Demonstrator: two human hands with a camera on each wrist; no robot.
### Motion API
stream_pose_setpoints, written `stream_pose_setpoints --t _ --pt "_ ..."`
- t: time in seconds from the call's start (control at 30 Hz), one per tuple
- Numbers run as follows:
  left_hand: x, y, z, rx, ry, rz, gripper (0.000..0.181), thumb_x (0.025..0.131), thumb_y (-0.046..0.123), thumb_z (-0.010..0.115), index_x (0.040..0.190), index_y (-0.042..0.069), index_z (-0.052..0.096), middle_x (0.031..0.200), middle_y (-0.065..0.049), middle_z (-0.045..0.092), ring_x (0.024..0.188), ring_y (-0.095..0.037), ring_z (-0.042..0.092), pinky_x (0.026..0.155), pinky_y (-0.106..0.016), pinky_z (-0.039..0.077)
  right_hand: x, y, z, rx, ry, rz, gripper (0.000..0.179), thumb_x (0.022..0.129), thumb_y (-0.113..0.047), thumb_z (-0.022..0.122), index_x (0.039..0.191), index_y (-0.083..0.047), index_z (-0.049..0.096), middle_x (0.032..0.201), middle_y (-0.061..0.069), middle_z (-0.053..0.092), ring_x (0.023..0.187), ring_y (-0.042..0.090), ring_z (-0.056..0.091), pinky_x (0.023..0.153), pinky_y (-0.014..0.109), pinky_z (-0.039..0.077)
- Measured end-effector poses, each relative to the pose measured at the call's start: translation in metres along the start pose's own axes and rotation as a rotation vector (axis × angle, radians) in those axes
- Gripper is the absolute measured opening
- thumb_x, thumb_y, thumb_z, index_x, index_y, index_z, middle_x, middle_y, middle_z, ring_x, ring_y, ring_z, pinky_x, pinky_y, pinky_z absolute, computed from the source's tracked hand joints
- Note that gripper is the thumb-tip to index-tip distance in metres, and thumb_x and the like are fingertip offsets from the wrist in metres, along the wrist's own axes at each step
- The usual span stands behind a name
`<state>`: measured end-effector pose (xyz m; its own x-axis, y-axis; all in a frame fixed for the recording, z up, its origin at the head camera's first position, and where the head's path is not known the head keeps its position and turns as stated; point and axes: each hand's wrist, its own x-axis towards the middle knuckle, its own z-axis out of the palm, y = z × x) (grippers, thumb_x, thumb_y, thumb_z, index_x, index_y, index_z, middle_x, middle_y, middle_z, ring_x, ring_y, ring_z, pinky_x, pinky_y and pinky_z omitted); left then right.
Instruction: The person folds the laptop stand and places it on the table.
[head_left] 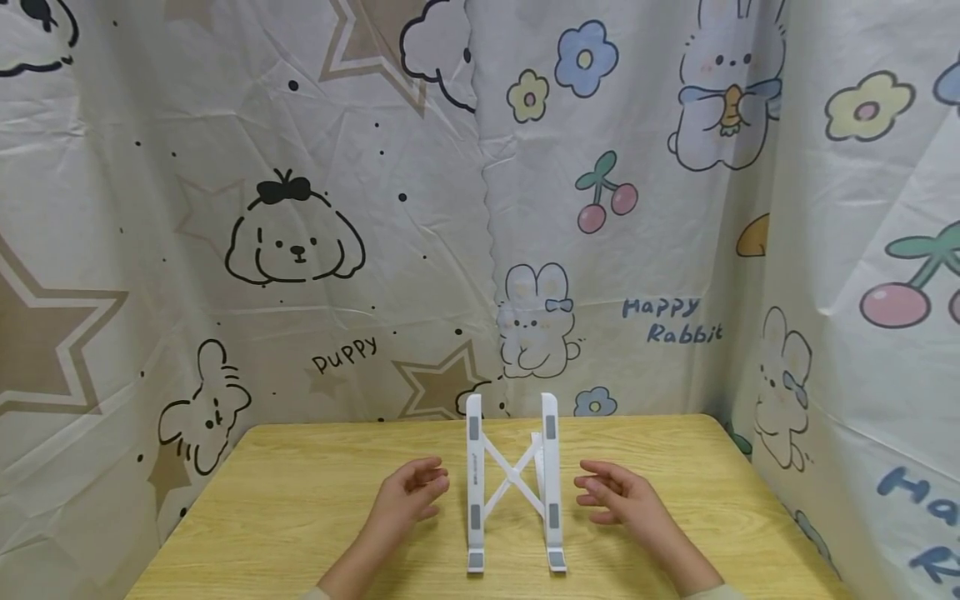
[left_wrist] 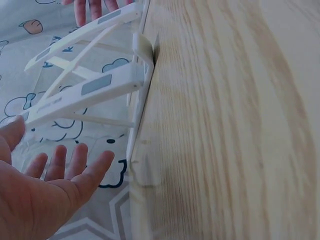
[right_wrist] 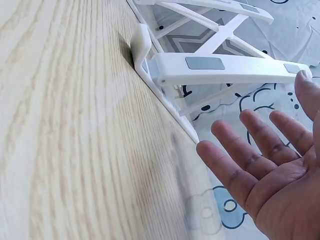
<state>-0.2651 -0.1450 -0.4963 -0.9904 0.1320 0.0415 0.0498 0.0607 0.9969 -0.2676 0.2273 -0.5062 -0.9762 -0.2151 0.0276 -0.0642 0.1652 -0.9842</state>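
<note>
A white folding laptop stand (head_left: 513, 477) stands unfolded on the wooden table, its two long arms joined by a crossed brace. Grey pads (head_left: 554, 515) dot the arms, and small lips turn up at the near ends. To its left is my left hand (head_left: 411, 493), fingers loosely bent and holding nothing. On the other side my right hand (head_left: 617, 493) mirrors it, palm turned toward the stand. The left wrist view shows the left hand (left_wrist: 55, 190) with fingers spread beside one arm of the stand (left_wrist: 85, 95). In the right wrist view, the right hand (right_wrist: 270, 170) has its fingers extended, also without anything in them.
The light wooden table (head_left: 315, 500) reaches back to a hanging printed curtain (head_left: 420, 250) with puppy, rabbit, star and flower drawings. More of that fabric hangs along the left and right sides of the table.
</note>
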Motion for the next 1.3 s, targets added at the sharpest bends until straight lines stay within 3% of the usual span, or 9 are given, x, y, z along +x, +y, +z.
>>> stream_pose_setpoints --t 0.23,0.53,0.7,0.93,1.3 --pt "0.005 -0.001 0.010 -0.042 0.001 -0.020 0.054 0.096 0.024 0.075 0.139 -0.003 0.056 0.134 -0.027 0.060 0.113 -0.026 0.067 0.092 -0.052 0.060 0.006 0.000 0.008 0.057 0.016 0.019 0.057 0.103 -0.031 0.064 0.146 0.004 0.050 0.136 0.025 0.063 0.111 0.035 0.071 0.086 0.049 0.063" --pt "0.013 -0.006 0.019 -0.093 -0.017 -0.054 0.048 0.098 0.018 0.071 0.137 -0.005 0.055 0.126 -0.022 0.063 0.112 -0.032 0.067 0.088 -0.050 0.062 0.011 -0.004 0.016 0.099 -0.043 0.002 0.053 0.105 -0.022 0.060 0.147 0.007 0.046 0.138 0.026 0.061 0.116 0.039 0.068 0.088 0.051 0.062" --pt "0.017 -0.008 0.023 -0.119 -0.039 -0.057 0.049 0.099 0.017 0.070 0.137 -0.008 0.053 0.117 -0.015 0.065 0.104 -0.025 0.069 0.088 -0.052 0.062 0.014 -0.003 0.020 0.127 -0.022 0.021 0.052 0.104 -0.023 0.063 0.143 0.007 0.050 0.133 0.022 0.064 0.110 0.032 0.071 0.087 0.051 0.062" --pt "0.021 -0.006 0.026 -0.127 -0.037 -0.082 0.043 0.100 0.019 0.069 0.132 -0.007 0.057 0.112 -0.012 0.064 0.096 -0.021 0.068 0.087 -0.053 0.062 0.016 -0.004 0.024 0.133 0.001 0.041 0.050 0.103 -0.028 0.064 0.139 0.006 0.055 0.124 0.014 0.068 0.103 0.032 0.072 0.083 0.050 0.063" --pt "0.027 -0.007 0.032 -0.110 -0.047 -0.041 0.035 0.095 0.006 0.072 0.125 -0.008 0.059 0.107 -0.012 0.062 0.091 -0.018 0.066 0.079 -0.050 0.064 0.022 -0.004 0.031 0.118 0.041 0.036 0.041 0.097 -0.012 0.071 0.130 0.007 0.056 0.107 0.013 0.067 0.090 0.024 0.072 0.077 0.050 0.064"
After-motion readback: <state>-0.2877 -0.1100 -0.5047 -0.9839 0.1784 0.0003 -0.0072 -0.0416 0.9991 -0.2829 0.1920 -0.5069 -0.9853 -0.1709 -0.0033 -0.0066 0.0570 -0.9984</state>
